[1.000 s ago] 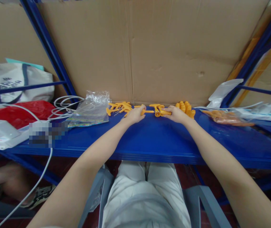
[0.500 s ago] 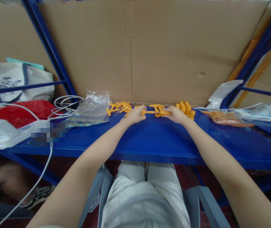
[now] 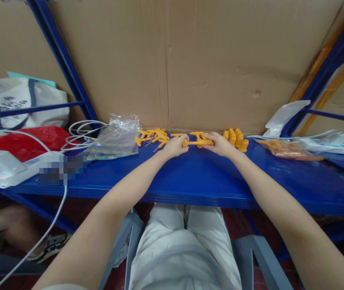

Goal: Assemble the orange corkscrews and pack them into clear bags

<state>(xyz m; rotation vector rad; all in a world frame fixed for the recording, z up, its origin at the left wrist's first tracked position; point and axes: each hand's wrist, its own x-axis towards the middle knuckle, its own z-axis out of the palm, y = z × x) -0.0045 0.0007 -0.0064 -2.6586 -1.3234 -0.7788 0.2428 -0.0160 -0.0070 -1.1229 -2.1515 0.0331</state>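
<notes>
In the head view, my left hand (image 3: 175, 147) is closed on the knobbed end of an orange corkscrew (image 3: 192, 143). Its ridged shaft points right toward my right hand (image 3: 222, 146), whose fingers close round the wider orange part at the other end. Just behind lies another orange T-shaped piece (image 3: 198, 133) on the blue shelf. To the left of my left hand is a loose pile of orange-handled corkscrews (image 3: 152, 135) with bare metal spirals. Right of my right hand, several thick orange pieces (image 3: 235, 137) stand bunched together, partly hidden by the hand.
A clear plastic bag (image 3: 116, 139) and white cables lie left on the blue shelf (image 3: 190, 177), near a power strip (image 3: 17, 169) and red bag (image 3: 33, 141). Right is a bag of orange pieces (image 3: 286, 150). Cardboard (image 3: 172, 68) stands behind; another person's leg shows lower left.
Both hands have shifted slightly: the right one moved left along the corkscrew, the left one a little right. The gap between them is smaller.
</notes>
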